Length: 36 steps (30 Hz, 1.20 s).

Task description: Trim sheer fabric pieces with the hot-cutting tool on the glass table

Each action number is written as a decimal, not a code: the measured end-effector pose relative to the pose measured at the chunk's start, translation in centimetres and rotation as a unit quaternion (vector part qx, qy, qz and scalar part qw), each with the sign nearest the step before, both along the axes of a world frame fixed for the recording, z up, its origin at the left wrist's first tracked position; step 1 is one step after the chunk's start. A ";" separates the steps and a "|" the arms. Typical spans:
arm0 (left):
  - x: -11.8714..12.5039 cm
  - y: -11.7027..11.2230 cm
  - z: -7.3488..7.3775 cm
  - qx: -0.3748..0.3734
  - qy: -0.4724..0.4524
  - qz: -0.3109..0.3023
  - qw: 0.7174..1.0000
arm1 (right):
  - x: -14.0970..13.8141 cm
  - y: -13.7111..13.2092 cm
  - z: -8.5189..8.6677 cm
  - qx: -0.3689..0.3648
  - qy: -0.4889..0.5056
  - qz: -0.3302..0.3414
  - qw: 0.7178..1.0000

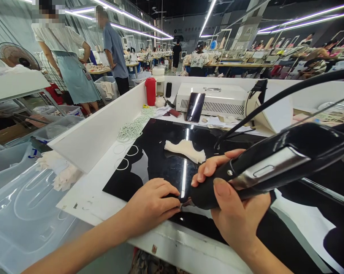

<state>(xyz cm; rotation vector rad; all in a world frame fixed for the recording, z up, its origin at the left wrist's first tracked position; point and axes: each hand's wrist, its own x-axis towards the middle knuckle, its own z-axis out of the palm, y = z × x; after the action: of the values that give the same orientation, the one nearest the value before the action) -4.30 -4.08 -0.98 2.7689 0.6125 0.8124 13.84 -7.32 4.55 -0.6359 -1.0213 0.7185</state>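
Observation:
My right hand (234, 205) grips a black corded hand tool (274, 160) with a silver panel, its fingers and thumb wrapped round the rounded front end. The tool's nose points down and left at a glossy black board (157, 137). Beside that nose, my left hand (156, 203) rests low over the board's front edge, fingers bent and pressed together. What lies under its fingertips is hidden. A cream cut fabric piece (186, 150) lies on the board beyond both hands. Thin pale rings (130, 129) are heaped at the board's left, with several loose ones nearer me.
A phone (195, 107) leans on a white vented box (211, 99) at the back. Near it stands a red cup (150, 91). A white side panel (103, 125) borders the table's left. Black cables (274, 102) arch over the right side. Plastic bins (26, 213) stand at left.

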 end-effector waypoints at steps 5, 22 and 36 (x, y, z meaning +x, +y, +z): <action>-0.8 -0.5 0.0 0.023 0.022 -0.004 0.999 | 0.0 -0.2 -0.1 0.000 0.001 0.009 1.000; -1.5 -1.4 -0.5 0.100 0.051 -0.013 0.994 | 0.2 -0.2 0.0 -0.004 -0.009 0.004 1.000; -1.6 -1.3 -0.8 0.114 0.044 -0.014 0.992 | -0.4 -0.1 -0.2 -0.011 -0.010 0.007 1.000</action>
<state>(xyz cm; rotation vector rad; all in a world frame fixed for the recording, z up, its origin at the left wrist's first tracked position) -5.87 -5.42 -1.75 3.0276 0.5247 0.8044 13.44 -7.40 4.38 -0.6557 -1.0383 0.7374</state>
